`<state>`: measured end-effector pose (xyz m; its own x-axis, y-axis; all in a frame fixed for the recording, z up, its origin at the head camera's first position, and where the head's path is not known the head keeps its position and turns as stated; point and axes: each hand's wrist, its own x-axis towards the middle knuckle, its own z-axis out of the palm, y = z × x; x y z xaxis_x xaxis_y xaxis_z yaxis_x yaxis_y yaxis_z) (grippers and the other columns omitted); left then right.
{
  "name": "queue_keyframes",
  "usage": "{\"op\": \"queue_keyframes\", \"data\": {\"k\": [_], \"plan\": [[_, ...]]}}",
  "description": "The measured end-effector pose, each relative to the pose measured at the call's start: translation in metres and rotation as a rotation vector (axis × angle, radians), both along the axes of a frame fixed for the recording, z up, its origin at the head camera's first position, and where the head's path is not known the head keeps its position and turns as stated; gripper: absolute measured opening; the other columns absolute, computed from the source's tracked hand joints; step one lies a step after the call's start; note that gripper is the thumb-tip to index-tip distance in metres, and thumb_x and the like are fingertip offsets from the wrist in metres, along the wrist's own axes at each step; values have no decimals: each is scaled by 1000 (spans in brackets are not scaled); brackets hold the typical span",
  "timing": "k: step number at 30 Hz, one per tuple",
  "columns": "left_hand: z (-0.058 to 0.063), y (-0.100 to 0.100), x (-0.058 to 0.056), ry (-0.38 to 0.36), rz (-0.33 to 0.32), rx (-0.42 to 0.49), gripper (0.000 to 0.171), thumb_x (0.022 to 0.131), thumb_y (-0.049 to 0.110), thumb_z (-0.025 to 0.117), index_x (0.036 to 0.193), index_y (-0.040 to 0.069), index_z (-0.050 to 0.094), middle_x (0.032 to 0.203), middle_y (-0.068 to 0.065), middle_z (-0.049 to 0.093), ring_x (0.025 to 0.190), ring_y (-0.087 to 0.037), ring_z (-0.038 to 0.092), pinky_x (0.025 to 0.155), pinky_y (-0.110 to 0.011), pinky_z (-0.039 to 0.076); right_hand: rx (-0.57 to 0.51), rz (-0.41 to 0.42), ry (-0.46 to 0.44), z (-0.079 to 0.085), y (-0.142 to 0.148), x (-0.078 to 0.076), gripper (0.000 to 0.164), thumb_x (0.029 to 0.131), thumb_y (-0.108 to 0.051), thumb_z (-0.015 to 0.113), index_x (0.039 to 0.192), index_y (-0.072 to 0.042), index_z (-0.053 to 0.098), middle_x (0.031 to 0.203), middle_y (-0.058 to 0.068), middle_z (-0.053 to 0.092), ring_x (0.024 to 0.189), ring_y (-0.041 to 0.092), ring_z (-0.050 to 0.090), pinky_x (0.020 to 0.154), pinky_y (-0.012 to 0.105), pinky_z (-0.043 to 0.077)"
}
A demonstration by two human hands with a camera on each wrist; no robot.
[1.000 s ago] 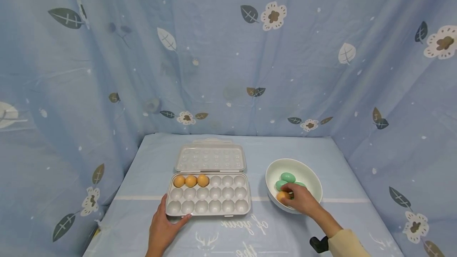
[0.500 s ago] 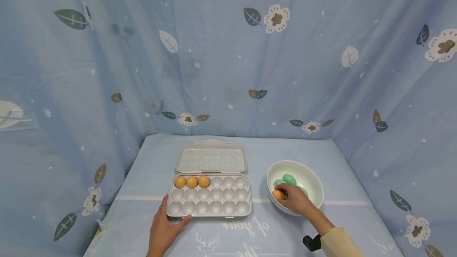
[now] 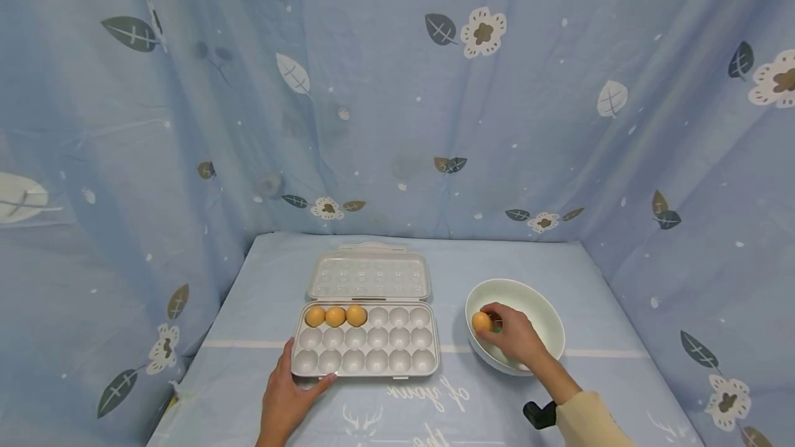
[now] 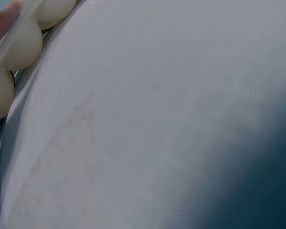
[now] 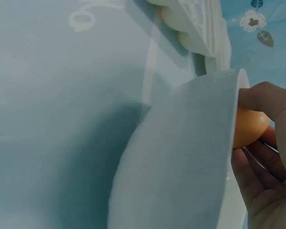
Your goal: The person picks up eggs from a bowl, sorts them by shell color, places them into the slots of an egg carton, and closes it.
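An orange egg is pinched between the thumb and fingers of my right hand, at the left inside edge of the white bowl. The right wrist view shows that egg partly behind the bowl's rim. A sliver of green egg peeks out under the hand, which hides the others. My left hand rests at the front left corner of the open egg carton, its thumb along the front edge and its fingers at the left side. Three orange eggs sit in the back row, on the left.
The carton's lid lies folded back behind the cups. A blue cloth with printed lettering covers the table, and a floral curtain closes off the back and sides. A black strap piece shows at the right sleeve.
My right hand has lifted the orange egg from among the green eggs, up and slightly left toward the bowl's rim. My left hand and the carton have stayed in place.
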<state>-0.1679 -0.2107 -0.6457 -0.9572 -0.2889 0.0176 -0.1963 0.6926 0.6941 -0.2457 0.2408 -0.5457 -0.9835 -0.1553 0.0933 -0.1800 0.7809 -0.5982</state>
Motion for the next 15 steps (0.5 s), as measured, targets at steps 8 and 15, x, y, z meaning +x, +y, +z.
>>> {"op": "queue_keyframes", "data": {"k": [8,15], "plan": [[0,-1,-2,-22,5,12,136,67,73,84,162,2,18,159,-30,36,142,-52,39,114,-68,34,-83,-25,82,17,-20,-8,39,85,-14,86,119,-6,69,114,10,73,103,28,73,91,43,61],[-2,-1,-2,-27,4,9,138,66,75,84,163,2,17,160,-29,35,142,-52,39,115,-68,34,-143,-35,76,20,-36,-12,40,84,-13,86,120,-5,69,115,10,73,105,30,72,92,45,60]]}}
